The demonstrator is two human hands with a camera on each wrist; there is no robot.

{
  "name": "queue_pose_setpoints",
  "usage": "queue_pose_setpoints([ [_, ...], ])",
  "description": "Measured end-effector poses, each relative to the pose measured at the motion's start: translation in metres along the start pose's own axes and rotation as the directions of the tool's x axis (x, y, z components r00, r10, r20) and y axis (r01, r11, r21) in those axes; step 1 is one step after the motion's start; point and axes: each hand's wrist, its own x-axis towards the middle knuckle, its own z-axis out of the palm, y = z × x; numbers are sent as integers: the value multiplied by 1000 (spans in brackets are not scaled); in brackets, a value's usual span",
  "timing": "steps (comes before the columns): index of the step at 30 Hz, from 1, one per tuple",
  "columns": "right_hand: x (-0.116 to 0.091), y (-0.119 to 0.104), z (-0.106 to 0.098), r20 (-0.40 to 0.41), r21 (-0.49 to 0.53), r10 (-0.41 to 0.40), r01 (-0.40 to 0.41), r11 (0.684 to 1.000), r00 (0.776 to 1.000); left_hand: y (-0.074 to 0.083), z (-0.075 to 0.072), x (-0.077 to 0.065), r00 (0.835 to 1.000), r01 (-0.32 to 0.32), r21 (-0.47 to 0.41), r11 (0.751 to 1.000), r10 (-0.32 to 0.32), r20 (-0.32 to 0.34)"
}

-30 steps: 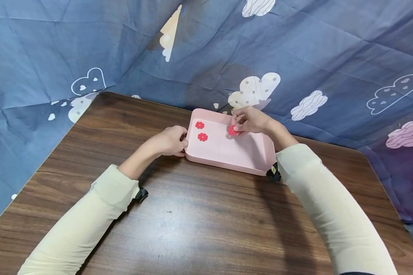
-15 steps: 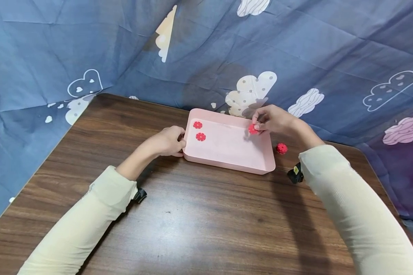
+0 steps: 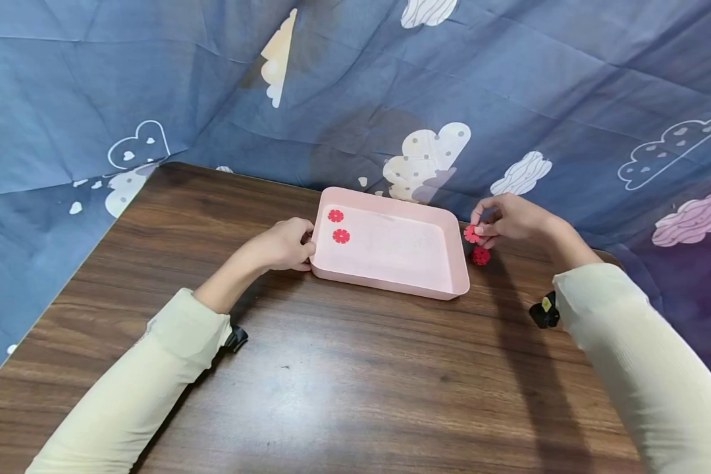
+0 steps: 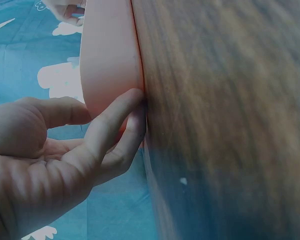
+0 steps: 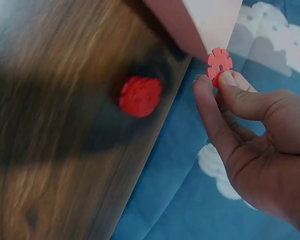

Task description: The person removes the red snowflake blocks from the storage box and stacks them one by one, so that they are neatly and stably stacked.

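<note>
Near the back of the table lies a shallow pink tray (image 3: 391,284). Two red notched discs, an upper disc (image 3: 335,216) and a lower disc (image 3: 341,236), lie flat at its left end. My left hand (image 3: 284,245) holds the tray's left end; in the left wrist view, thumb and fingers (image 4: 121,112) meet its corner. My right hand (image 3: 512,218) pinches another red notched disc (image 3: 471,234) between thumb and fingers, just outside the tray's right wall. Below that hand, a small pile of red discs (image 3: 480,255) sits on the table, also blurred in the right wrist view (image 5: 140,96).
The brown wood-grain table (image 3: 355,382) extends in front of the tray. A blue cloth (image 3: 332,99) with cloud prints hangs directly behind the table's back edge. Dark wrist devices show at the left cuff (image 3: 236,338) and the right cuff (image 3: 545,311).
My right hand has moved right, from above the tray to beyond its right wall, still pinching the disc. The pile on the table has come into view. My left hand stays on the tray.
</note>
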Motion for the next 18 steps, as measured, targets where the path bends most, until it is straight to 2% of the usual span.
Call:
queue_pose_setpoints([
  [7,-7,25,-2,59,61,76,-80,995,995,-2,-1,1,1000,-5,4,1000,5,-11],
  [18,-6,44,9,68,166,128,-138,976,989,-1,0,-1,1000,-4,-6,1000,4,-11],
])
